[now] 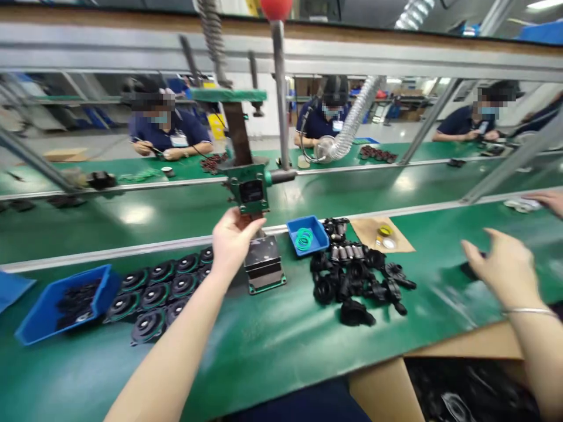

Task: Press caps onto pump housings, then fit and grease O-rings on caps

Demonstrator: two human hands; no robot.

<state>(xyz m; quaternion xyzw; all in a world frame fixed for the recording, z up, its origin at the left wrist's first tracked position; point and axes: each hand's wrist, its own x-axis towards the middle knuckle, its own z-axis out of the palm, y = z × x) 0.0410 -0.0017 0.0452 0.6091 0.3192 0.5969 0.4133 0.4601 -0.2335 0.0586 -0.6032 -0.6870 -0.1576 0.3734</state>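
Observation:
My left hand (231, 240) is at the green hand press (250, 184), just under its head and above the dark metal block (265, 264). Its thumb and fingers close in around the lower end of the press; what lies between them is hidden. Out to the right, my right hand (505, 266) is over the table with thumb and forefinger apart, slightly blurred. A black part (472, 268) shows partly beneath it; I cannot tell whether they touch. Rows of round black parts with green rings (152, 293) lie left of the press. Loose black housings (347, 281) are heaped right of it.
A blue bin (33, 328) of small black pieces stands at left. A small blue tray (290, 237) holds green rings (304, 239). Cardboard (402, 240) carries a yellow-rimmed container. An open carton (382, 390) sits below the table edge. Another person's hand (552, 200) reaches in at far right. Several co-workers sit opposite.

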